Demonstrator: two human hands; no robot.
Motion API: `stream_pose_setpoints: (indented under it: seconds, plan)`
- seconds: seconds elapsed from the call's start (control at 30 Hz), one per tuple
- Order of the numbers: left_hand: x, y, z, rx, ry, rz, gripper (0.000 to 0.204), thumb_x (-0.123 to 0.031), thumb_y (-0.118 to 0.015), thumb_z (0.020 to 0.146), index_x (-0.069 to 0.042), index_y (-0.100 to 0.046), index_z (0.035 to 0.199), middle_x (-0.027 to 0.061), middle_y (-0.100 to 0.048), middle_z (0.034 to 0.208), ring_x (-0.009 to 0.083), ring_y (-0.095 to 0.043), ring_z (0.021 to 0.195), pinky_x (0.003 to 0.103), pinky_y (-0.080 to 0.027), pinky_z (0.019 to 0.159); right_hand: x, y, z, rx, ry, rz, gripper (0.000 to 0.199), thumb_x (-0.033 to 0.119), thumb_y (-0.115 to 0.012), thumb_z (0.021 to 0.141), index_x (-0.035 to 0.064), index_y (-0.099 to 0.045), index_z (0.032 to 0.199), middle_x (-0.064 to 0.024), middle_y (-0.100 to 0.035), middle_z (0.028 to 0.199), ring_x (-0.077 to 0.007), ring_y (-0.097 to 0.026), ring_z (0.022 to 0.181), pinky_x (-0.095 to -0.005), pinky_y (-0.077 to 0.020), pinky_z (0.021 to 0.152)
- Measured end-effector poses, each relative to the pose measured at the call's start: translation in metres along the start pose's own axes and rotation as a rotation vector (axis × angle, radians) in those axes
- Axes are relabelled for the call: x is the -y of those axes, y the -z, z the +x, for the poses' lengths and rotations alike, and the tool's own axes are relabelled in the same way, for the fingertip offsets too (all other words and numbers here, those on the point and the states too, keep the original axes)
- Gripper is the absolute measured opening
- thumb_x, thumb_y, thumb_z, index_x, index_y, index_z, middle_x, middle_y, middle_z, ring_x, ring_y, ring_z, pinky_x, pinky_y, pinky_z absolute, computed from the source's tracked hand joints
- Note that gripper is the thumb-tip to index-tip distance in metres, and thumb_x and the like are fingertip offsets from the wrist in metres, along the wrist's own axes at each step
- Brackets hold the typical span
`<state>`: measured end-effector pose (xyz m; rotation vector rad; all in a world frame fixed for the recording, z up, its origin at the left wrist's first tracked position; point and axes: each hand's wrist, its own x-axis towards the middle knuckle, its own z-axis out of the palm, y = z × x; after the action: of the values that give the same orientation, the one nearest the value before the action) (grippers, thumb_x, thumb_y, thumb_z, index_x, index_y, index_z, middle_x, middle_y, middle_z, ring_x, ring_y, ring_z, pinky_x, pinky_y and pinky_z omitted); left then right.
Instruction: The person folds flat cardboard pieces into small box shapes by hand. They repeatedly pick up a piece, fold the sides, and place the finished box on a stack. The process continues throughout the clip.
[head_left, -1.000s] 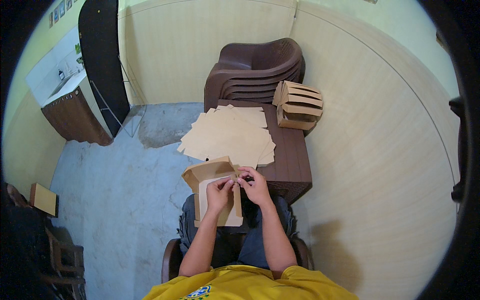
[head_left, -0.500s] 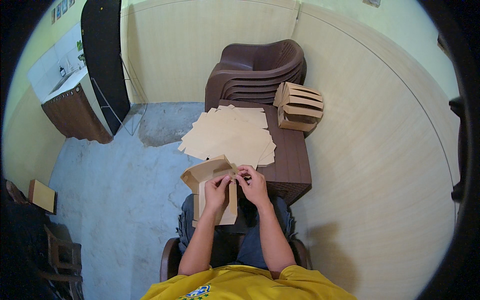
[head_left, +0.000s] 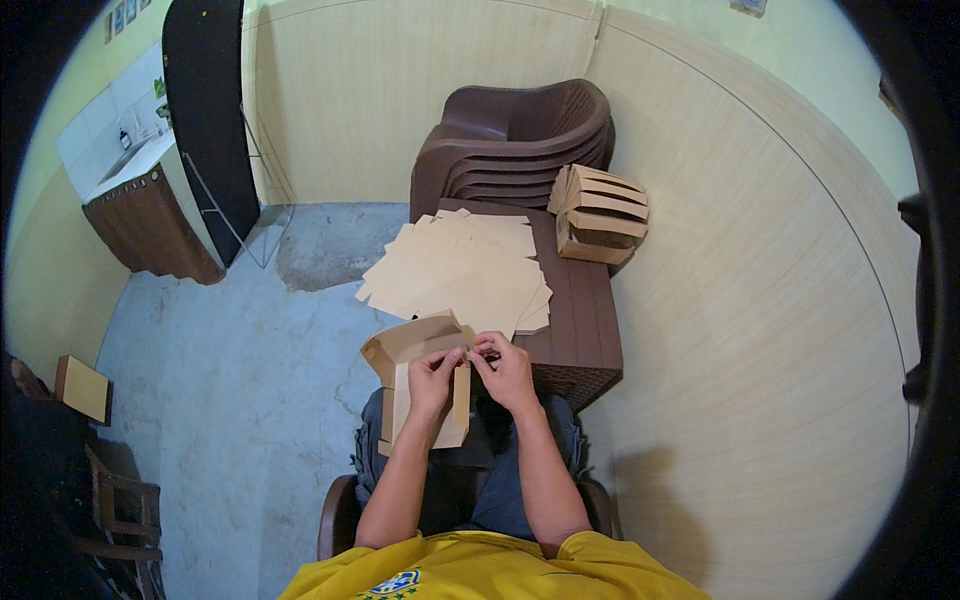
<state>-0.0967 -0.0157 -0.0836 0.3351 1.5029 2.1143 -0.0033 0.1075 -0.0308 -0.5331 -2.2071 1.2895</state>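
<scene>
A partly folded brown cardboard box rests over my lap, its lid side standing up at the far end. My left hand pinches the box near its far right corner, the arm reaching across the inside. Close beside it, my right hand is closed with its fingertips on the same corner, at the upright right wall. The fingers hide the exact fold between them. Just beyond the hands, a spread pile of flat cardboard blanks covers much of the brown table.
The brown table stands ahead, slightly right. On its far right sits a stack of folded cardboard boxes. Stacked brown plastic chairs are behind it. A wooden chair stands at the lower left, and a pale wall runs along the right.
The box has shifted very slightly left along its near edge. Both hands stay at the same corner, with only small finger movements.
</scene>
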Motion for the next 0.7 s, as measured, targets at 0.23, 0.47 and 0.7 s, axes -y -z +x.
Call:
stream_pose_setpoints:
  seconds: [0.23, 0.47, 0.7]
  plan:
    - [-0.006, -0.002, -0.001, 0.03, 0.044, -0.056, 0.021, -0.015, -0.074, 0.107, 0.006, -0.08, 0.104, 0.0055, -0.077, 0.088, 0.0109, -0.068, 0.076, 0.027, -0.054, 0.069, -0.006, 0.004, 0.003, -0.009, -0.001, -0.001, 0.024, 0.014, -0.08, 0.098, 0.0043, -0.07, 0.118, -0.0119, -0.081, 0.105, -0.0256, -0.08, 0.098, -0.0388, -0.0637, 0.076]
    - [0.007, 0.006, 0.006, 0.024, 0.071, 0.021, 0.024, -0.018, -0.074, 0.108, 0.004, -0.081, 0.105, 0.0038, -0.077, 0.089, 0.0097, -0.068, 0.078, 0.026, -0.055, 0.073, -0.008, 0.002, 0.004, -0.02, 0.009, 0.016, 0.022, 0.011, -0.079, 0.098, 0.0036, -0.07, 0.116, -0.0119, -0.08, 0.103, -0.0256, -0.08, 0.096, -0.0385, -0.0633, 0.076]
    - [0.02, 0.009, 0.012, 0.041, 0.011, -0.007, 0.023, -0.017, -0.073, 0.107, 0.005, -0.081, 0.106, 0.0041, -0.077, 0.088, 0.0098, -0.068, 0.078, 0.026, -0.054, 0.071, -0.012, -0.002, 0.007, -0.02, 0.017, -0.017, 0.021, 0.011, -0.079, 0.097, 0.0036, -0.069, 0.114, -0.0128, -0.08, 0.101, -0.0271, -0.08, 0.094, -0.0389, -0.0628, 0.077]
